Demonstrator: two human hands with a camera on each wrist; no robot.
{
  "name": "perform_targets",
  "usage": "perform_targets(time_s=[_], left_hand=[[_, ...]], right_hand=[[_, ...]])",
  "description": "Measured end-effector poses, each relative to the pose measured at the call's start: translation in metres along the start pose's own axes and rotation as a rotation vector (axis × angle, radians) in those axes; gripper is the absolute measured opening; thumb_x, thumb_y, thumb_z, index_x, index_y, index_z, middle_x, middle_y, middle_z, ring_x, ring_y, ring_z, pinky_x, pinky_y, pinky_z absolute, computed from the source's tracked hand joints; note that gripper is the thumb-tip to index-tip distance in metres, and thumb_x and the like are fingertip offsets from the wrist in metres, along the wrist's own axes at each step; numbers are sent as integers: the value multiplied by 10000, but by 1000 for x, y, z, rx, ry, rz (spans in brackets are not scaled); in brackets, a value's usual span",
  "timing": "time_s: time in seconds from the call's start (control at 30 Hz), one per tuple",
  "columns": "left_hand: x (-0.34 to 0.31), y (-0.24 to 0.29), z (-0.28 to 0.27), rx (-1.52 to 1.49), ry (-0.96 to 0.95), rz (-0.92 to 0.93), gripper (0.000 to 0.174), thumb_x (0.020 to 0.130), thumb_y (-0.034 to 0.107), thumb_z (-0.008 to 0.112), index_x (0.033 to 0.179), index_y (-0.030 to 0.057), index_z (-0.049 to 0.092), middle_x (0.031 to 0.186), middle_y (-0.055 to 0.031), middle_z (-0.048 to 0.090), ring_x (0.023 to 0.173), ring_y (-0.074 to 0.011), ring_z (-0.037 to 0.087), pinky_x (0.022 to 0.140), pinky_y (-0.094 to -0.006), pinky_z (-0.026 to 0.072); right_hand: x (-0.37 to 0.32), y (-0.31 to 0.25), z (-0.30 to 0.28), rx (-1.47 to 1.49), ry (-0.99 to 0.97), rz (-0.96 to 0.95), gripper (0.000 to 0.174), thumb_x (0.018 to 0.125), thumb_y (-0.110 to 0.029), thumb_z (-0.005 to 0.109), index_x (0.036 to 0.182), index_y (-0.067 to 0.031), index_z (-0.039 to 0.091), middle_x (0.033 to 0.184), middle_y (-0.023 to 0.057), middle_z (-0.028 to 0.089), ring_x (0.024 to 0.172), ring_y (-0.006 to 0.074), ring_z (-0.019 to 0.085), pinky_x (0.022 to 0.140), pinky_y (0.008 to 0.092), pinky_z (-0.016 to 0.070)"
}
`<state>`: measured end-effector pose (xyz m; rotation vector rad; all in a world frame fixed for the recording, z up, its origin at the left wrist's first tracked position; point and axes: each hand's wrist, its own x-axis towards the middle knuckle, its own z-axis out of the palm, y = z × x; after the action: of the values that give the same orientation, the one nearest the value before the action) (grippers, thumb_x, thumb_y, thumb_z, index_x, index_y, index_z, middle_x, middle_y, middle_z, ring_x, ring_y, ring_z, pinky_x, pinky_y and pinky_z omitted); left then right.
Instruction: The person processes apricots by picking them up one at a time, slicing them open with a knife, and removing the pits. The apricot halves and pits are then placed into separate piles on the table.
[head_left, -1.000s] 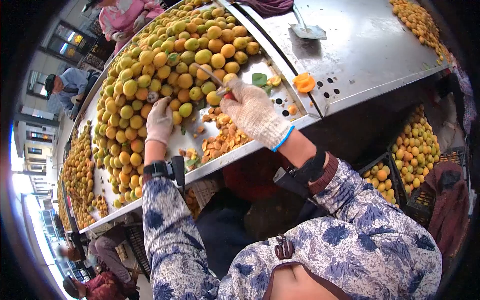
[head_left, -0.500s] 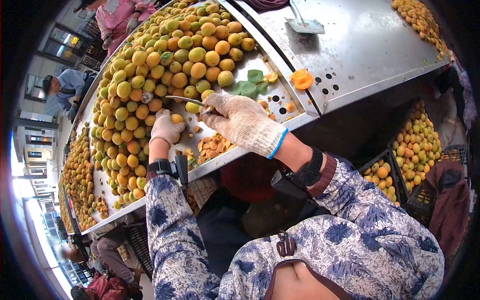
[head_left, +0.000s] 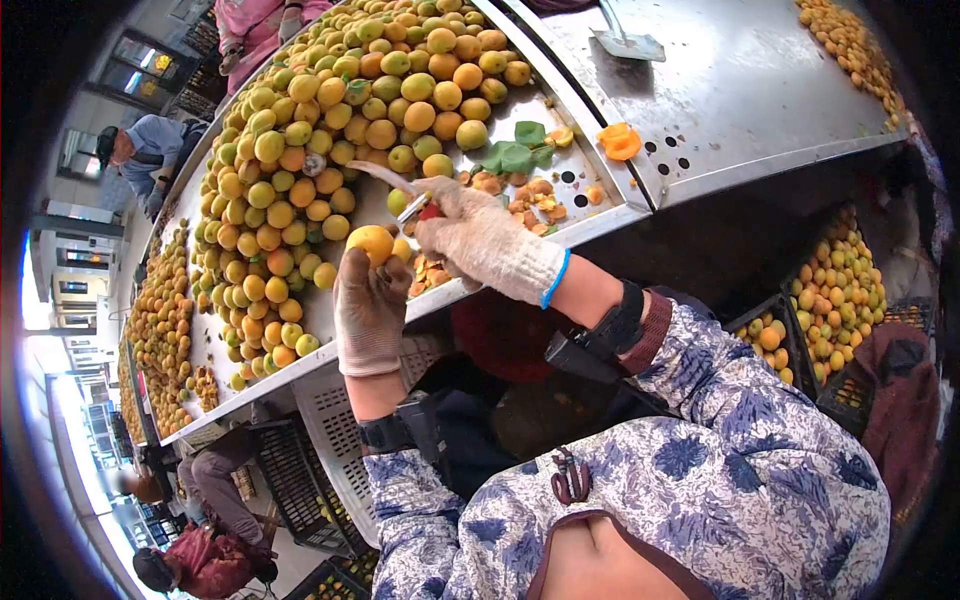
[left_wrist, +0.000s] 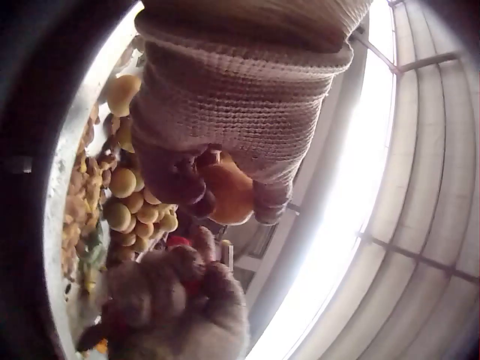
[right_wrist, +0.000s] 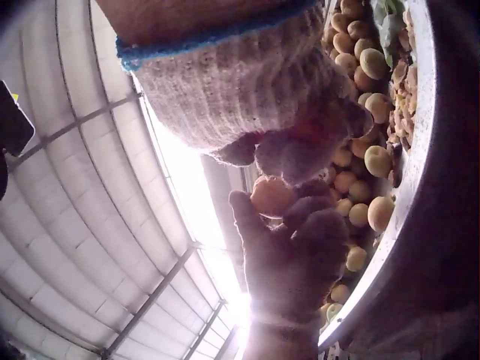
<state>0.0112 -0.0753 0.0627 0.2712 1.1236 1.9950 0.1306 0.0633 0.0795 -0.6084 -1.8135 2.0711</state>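
The left hand (head_left: pixel 368 312) had drawn back holding a fruit (head_left: pixel 371 242); the knife (head_left: pixel 387 176) the right hand (head_left: pixel 492 246) gripped seemed within reach.

"What did the left hand (right_wrist: pixel 296 251) grip?"

"A round fruit (right_wrist: pixel 271 196), held between its thumb and fingers"

"And the right hand (right_wrist: pixel 255 112)?"

"It hung just above that grip in a knitted glove (right_wrist: pixel 214 94) with a blue edge, fingers curled, something red (right_wrist: pixel 313 126) showing dimly among them"

"What lay about?"

"Right of the grip, loose fruits (right_wrist: pixel 379 160); past them, small pieces (right_wrist: pixel 405 94) along a curved metal rim (right_wrist: pixel 425 112); above and right, a leaf (right_wrist: pixel 386 30); leftward, a panelled ceiling (right_wrist: pixel 75 187)"
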Motion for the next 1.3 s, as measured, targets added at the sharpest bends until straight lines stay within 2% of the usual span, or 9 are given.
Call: perform_targets(time_s=[0.17,0.3,0.4,0.6,0.67,0.73,0.87,0.93,1.3], left_hand=[[10,-23,-18,170,-77,-9,707,759,651,663,1127,58,548,923,-52,611,650,-103,568,517,-201,422],[12,-29,-8,229,85,7,766,772,729,575,1140,58,551,743,-2,564,562,-73,504,462,-212,365],[9,-16,-24,378,-44,11,773,781,731,564,1143,47,554,732,-8,562,524,-73,497,436,-204,344],[3,-19,-16,449,104,114,749,806,730,530,1081,36,589,735,-16,575,486,-59,460,416,-199,317],[-1,-16,-14,511,109,136,728,839,708,504,1060,21,598,779,-33,588,566,-74,509,467,-206,372],[-5,-17,-9,690,132,322,680,889,661,474,1002,4,609,876,-62,632,781,-136,593,701,-274,472],[-7,-15,-9,861,113,528,611,936,583,462,963,-9,606,845,-46,576,782,-131,520,724,-267,428],[-9,-18,-11,833,129,522,591,941,567,465,952,-8,603,840,-44,571,784,-127,514,723,-266,423],[-11,-13,-8,916,80,552,528,960,507,472,936,-3,604,836,-38,572,802,-118,510,739,-262,415]], right_hand=[[2,22,9,-293,63,-294,487,836,-189,542,1294,-48,454,970,245,630,900,420,618,795,462,491],[-1,15,15,-483,61,-395,565,845,-192,533,1351,-4,367,994,251,630,932,425,611,798,492,490],[-1,16,21,-518,51,-371,581,847,-194,537,1363,-2,352,986,258,627,915,419,616,776,499,494],[-4,22,33,-629,71,-394,574,847,-152,541,1370,-17,347,1011,256,618,886,420,621,763,479,504],[-4,25,38,-669,77,-387,573,849,-109,539,1381,-38,339,1082,256,601,893,425,617,761,463,508],[-6,28,44,-688,107,-350,607,833,-105,545,1387,-17,315,1125,285,577,896,435,612,765,474,507],[-10,34,52,-752,143,-327,644,817,-103,559,1394,-3,291,1110,293,577,883,445,608,749,483,508],[-10,39,54,-748,206,-436,666,824,-215,562,1373,47,293,850,223,649,745,387,649,639,480,513],[-13,40,55,-702,146,-301,542,816,-185,563,1262,43,356,778,227,646,731,409,646,631,510,513]])
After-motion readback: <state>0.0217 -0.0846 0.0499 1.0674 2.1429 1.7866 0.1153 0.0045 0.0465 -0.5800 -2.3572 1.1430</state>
